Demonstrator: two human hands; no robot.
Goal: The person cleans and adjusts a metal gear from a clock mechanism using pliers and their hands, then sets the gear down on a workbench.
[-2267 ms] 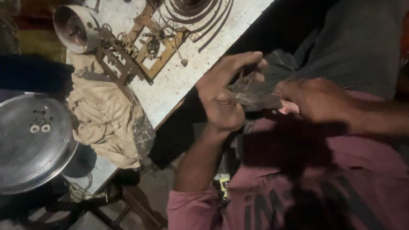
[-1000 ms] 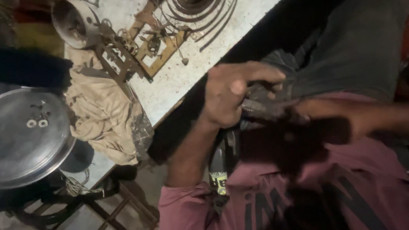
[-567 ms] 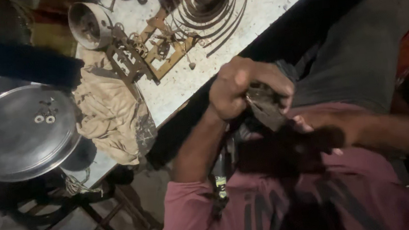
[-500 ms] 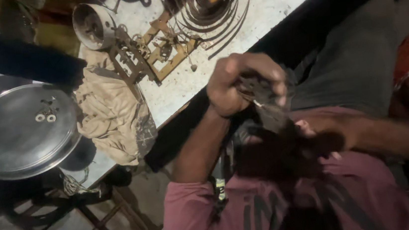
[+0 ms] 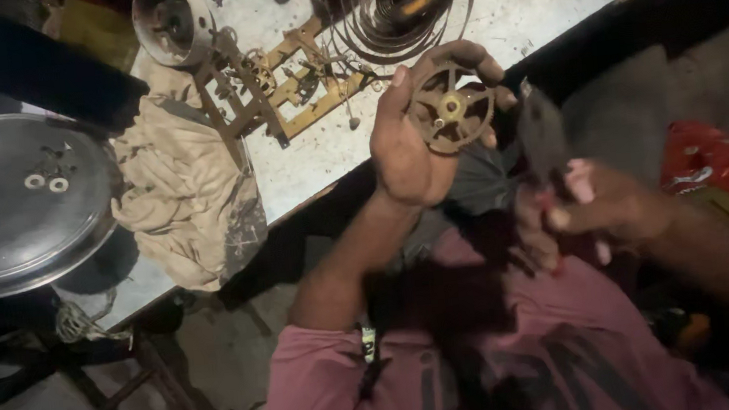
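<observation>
My left hand point(image 5: 412, 147) grips a round brass spoked gear wheel point(image 5: 451, 107), held up over the edge of the white workbench point(image 5: 541, 1). My right hand point(image 5: 601, 209) is shut around the red handles of dark pliers point(image 5: 543, 130), whose jaws point up just right of the wheel. Both hands are above my lap, over a pink shirt.
On the bench lie a brass clock frame with gears point(image 5: 290, 83), a coiled steel spring point(image 5: 399, 5), a metal drum point(image 5: 173, 18) and a dirty rag point(image 5: 181, 196). A round metal tray point(image 5: 1, 222) with two washers sits at left. Red packaging point(image 5: 718, 171) lies at right.
My left hand has risen and turned, so the brass wheel now faces the camera. The right hand with the pliers has moved right, away from the wheel.
</observation>
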